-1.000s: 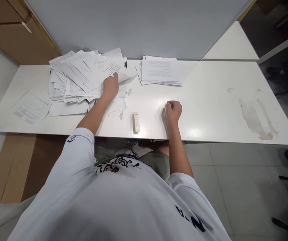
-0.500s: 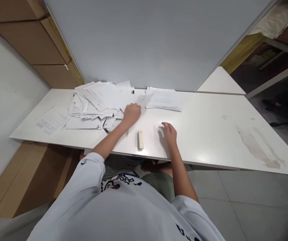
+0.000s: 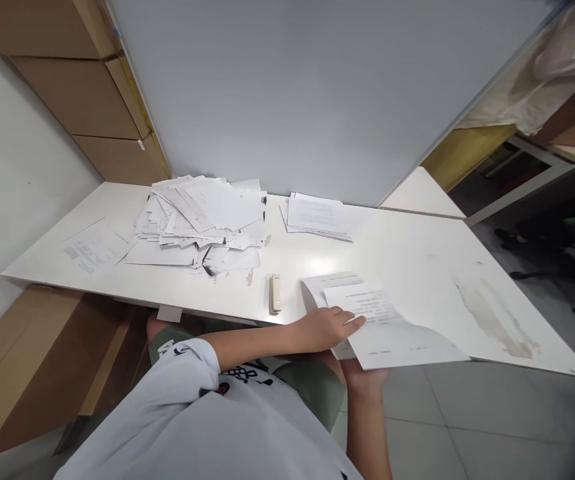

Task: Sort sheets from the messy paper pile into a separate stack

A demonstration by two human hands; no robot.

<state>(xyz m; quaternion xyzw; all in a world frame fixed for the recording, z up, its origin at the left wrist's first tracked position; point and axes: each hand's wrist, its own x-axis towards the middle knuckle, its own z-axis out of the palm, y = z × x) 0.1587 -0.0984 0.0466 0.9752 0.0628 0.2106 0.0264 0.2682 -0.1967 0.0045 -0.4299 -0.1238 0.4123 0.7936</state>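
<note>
Both my hands hold a few printed white sheets (image 3: 387,327) over the near edge of the white table (image 3: 417,267). My left hand (image 3: 328,328) reaches across from the left and grips the sheets' left side, fingers on top. My right hand (image 3: 365,378) supports them from below, mostly hidden under the paper. A small white stapler (image 3: 275,294) lies on the table just left of the sheets.
A messy heap of papers (image 3: 202,217) covers the table's far left, a neater stack (image 3: 320,217) lies far centre, and a single sheet (image 3: 95,245) sits at the left end. A grey partition stands behind. Brown stains mark the table's right part (image 3: 492,320). Cardboard boxes stand on the left.
My left hand left the paper heap and came to the near edge with sheets. My right hand moved off the tabletop to under the sheets. The view tilted up.
</note>
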